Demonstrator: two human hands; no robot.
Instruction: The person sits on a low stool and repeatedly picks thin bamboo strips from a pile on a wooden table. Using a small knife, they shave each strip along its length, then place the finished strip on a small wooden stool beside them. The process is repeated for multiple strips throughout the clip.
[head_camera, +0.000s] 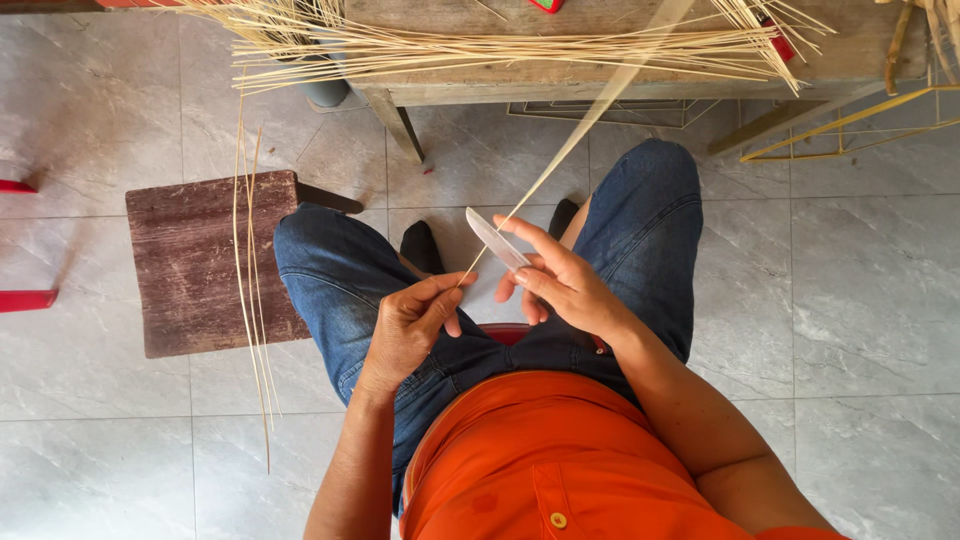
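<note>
Above the lap, between the two knees, a long thin strip (580, 130) of pale cane or bamboo runs from the hands up and away toward the far right, over the edge of the wooden bench (600, 75). The left hand (410, 325) pinches its near end, thumb and forefinger closed together on it. The right hand (560, 280) has its fingers wrapped around a knife (492, 238), the blade pointing to the far left and lying against the strip just beside the left fingertips.

The strip looks very light and springy: it holds a long, nearly straight line in the air, so it is stiff along its length yet likely bends and splits easily. Its surface seems smooth, so a firm pinch close to the blade suits it best; held farther out it would probably whip about.

More strips (500, 45) lie spread across the bench, and a few loose ones (250, 290) hang over the dark stool (200, 265) at the left, down to the tiled floor (850, 300).
</note>
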